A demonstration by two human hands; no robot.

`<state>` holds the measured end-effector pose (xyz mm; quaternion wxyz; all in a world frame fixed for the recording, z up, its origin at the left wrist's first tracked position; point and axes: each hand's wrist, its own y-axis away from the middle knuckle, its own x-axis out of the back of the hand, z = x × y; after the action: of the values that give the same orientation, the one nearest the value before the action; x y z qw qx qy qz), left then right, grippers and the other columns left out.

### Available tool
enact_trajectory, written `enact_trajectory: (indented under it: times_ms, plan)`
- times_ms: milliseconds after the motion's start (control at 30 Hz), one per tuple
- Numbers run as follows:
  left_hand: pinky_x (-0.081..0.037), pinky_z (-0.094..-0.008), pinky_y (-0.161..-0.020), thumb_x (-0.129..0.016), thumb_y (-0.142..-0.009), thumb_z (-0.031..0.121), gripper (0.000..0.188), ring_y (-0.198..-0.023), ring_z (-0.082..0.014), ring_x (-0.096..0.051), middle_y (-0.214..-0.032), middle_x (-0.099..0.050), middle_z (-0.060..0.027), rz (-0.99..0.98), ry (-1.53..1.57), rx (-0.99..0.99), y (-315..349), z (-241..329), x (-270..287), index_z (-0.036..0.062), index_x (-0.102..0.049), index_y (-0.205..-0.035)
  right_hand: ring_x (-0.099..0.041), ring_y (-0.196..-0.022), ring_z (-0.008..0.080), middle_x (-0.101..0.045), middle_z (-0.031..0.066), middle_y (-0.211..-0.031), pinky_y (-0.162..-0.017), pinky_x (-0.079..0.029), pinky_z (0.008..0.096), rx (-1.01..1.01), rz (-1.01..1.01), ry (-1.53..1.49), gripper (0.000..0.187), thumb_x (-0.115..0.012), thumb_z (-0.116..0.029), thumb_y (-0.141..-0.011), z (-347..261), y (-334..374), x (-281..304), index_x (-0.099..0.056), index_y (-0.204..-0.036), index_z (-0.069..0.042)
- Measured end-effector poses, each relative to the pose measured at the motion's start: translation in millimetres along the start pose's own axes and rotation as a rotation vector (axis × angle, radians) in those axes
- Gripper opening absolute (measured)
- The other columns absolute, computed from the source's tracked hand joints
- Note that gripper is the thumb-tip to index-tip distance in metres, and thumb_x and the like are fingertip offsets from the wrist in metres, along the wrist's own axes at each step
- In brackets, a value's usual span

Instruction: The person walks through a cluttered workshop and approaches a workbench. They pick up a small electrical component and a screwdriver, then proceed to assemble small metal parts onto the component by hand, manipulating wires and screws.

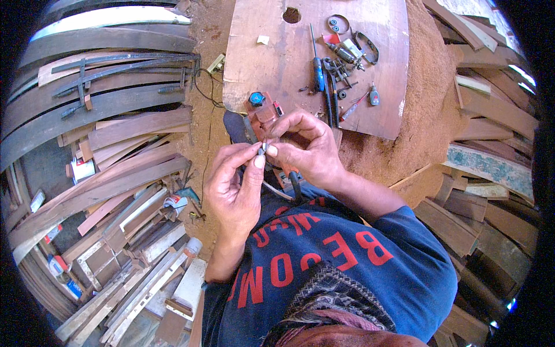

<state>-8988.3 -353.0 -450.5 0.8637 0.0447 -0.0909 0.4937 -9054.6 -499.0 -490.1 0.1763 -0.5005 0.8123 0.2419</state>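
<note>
Both hands meet over my lap, their fingertips pinching a small dark grey piece (263, 148) with a pale part; it is too small to name. My left hand (238, 188) closes on it with thumb and index finger from the left. From the right, the thumb and fingers of my right hand (311, 151) grip the same piece. Just beyond and below the fingers lies an orange power tool (263, 114), partly hidden by the hands. A blue round part shows on its far end, and a dark cord (295, 188) runs near my shirt.
A wooden board (260, 66) ahead bears a blue-handled screwdriver (318, 75), several dark machine parts (340, 70), a small bottle (374, 96) and a thin red-handled screwdriver (350, 111). Sawdust (430, 87) lies at right. Stacked planks (133, 130) and bar clamps (81, 78) fill the left.
</note>
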Motion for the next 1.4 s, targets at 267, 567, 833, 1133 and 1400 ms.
enact_trajectory:
  times_ms: [267, 567, 833, 1133, 1400]
  plan:
    - [-0.051, -0.0249, -0.083, -0.066, -0.096, 0.002, 0.018, -0.091, -0.0123, -0.065, -0.102, -0.070, -0.0067, 0.045, 0.252, 0.328, 5.2, -4.3, -3.9, -0.0013, -0.070, -0.113, -0.062, -0.088, 0.0092, -0.067, 0.0034, -0.094, -0.079, -0.052, 0.0264, -0.045, 0.042, 0.055, 0.016, -0.073, 0.000, -0.087, -5.0, 4.9, -2.0, -0.062, -0.098, -0.003]
    - [-0.052, -0.0254, -0.077, -0.065, -0.100, 0.019, 0.027, -0.086, -0.0116, -0.066, -0.098, -0.073, -0.0056, -0.011, 0.362, 0.431, 3.0, -13.8, 3.0, 0.0008, -0.070, -0.119, -0.063, -0.086, 0.0097, -0.066, 0.0036, -0.095, -0.079, -0.052, 0.0264, -0.156, 0.060, 0.026, 0.017, -0.075, -0.003, -0.088, -5.7, 1.2, 3.5, -0.062, -0.099, -0.003]
    - [-0.052, -0.0254, -0.080, -0.065, -0.100, 0.018, 0.026, -0.089, -0.0124, -0.067, -0.102, -0.073, -0.0069, 0.016, 0.394, 0.423, 1.3, -20.0, 3.7, 0.0011, -0.070, -0.119, -0.063, -0.081, 0.0112, -0.067, 0.0034, -0.091, -0.074, -0.052, 0.0279, 0.075, 0.232, 0.481, 0.018, -0.074, -0.002, -0.085, 24.5, -37.4, 35.1, -0.065, -0.101, -0.003]
    - [-0.054, -0.0269, -0.084, -0.065, -0.099, 0.012, 0.022, -0.092, -0.0136, -0.068, -0.107, -0.073, -0.0097, 0.038, 0.417, 0.443, 7.9, -29.9, 9.6, 0.0012, -0.068, -0.118, -0.065, -0.099, 0.0326, -0.073, 0.0108, -0.099, -0.090, -0.046, 0.0482, 0.407, 0.233, 1.541, 0.029, -0.062, -0.009, -0.084, 91.6, -138.4, 170.4, -0.070, -0.112, -0.009]
    - [-0.056, -0.0319, -0.089, -0.061, -0.099, 0.006, 0.018, -0.099, -0.0188, -0.068, -0.110, -0.070, -0.0106, 0.050, 0.523, 0.507, 12.2, -40.1, 12.7, 0.0034, -0.066, -0.116, -0.065, -0.099, 0.0325, -0.071, 0.0146, -0.101, -0.087, -0.048, 0.0455, 0.458, 0.262, 1.475, 0.023, -0.067, -0.011, -0.086, 80.1, -121.8, 162.2, -0.071, -0.108, -0.008]
